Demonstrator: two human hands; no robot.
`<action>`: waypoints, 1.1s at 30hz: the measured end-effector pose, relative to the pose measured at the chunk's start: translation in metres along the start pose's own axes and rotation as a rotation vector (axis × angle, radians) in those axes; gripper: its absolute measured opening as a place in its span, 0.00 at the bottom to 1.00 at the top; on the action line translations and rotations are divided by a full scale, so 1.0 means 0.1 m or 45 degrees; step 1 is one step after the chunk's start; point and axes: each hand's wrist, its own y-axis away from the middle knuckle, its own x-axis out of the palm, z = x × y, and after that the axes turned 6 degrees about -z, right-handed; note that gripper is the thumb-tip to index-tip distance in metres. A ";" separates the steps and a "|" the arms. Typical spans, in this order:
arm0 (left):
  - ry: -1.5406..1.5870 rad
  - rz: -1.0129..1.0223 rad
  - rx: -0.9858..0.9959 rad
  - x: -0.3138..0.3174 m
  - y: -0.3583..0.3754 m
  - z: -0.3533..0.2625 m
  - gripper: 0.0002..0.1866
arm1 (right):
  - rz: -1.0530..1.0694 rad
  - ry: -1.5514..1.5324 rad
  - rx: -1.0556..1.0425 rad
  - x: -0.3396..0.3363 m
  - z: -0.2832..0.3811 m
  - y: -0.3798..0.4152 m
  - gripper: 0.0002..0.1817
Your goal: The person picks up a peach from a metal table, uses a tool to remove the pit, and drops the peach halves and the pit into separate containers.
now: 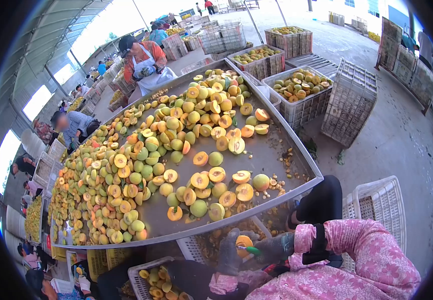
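In my left hand (pixel 229 251), gloved in grey, is an orange-fleshed peach half (pixel 244 242), held close over my lap. My right hand (pixel 275 248), in a dark green glove, is closed around a small green-handled tool (pixel 253 250). The tool's tip meets the fruit and is too small to make out. Just beyond both hands stands a metal-rimmed table (pixel 296 192) heaped with whole and halved yellow-green peaches (pixel 146 155). Loose pits (pixel 276 184) lie near its closest corner.
Beneath the table edge sits a crate with scraps (pixel 191 248). A crate of peach halves (pixel 161 282) is at my lower left, and white crates (pixel 376 207) at my right. Filled crates (pixel 301 87) stand beyond the table. A co-worker in an apron (pixel 146 65) works across from me.
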 end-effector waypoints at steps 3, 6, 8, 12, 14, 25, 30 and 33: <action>-0.337 -0.186 0.354 0.09 0.05 -0.01 0.21 | 0.069 -0.530 -0.126 0.08 0.21 0.26 0.15; -0.558 -0.310 0.659 0.17 0.06 -0.04 0.28 | 0.166 -0.529 -0.041 0.09 0.43 0.39 0.13; -0.023 -0.374 0.402 0.18 0.05 -0.03 0.28 | 0.142 -0.673 0.017 0.15 0.39 0.34 0.11; 0.619 -0.396 0.141 0.51 0.21 -0.45 0.29 | 0.101 -0.759 0.063 0.22 0.40 0.33 0.11; 0.730 -0.368 0.147 0.60 0.26 -0.57 0.29 | 0.138 -0.917 -0.027 0.24 0.37 0.32 0.13; 1.583 0.025 -0.341 0.02 -0.05 0.29 0.30 | 0.109 -0.726 -0.117 0.22 0.17 0.27 0.16; 1.311 -0.267 -0.221 -0.03 -0.03 0.25 0.29 | 0.014 -0.669 -0.219 0.18 0.27 0.30 0.20; 1.233 -0.432 -0.319 0.11 0.12 -0.09 0.29 | -0.195 -0.565 -0.267 0.10 0.20 0.20 0.22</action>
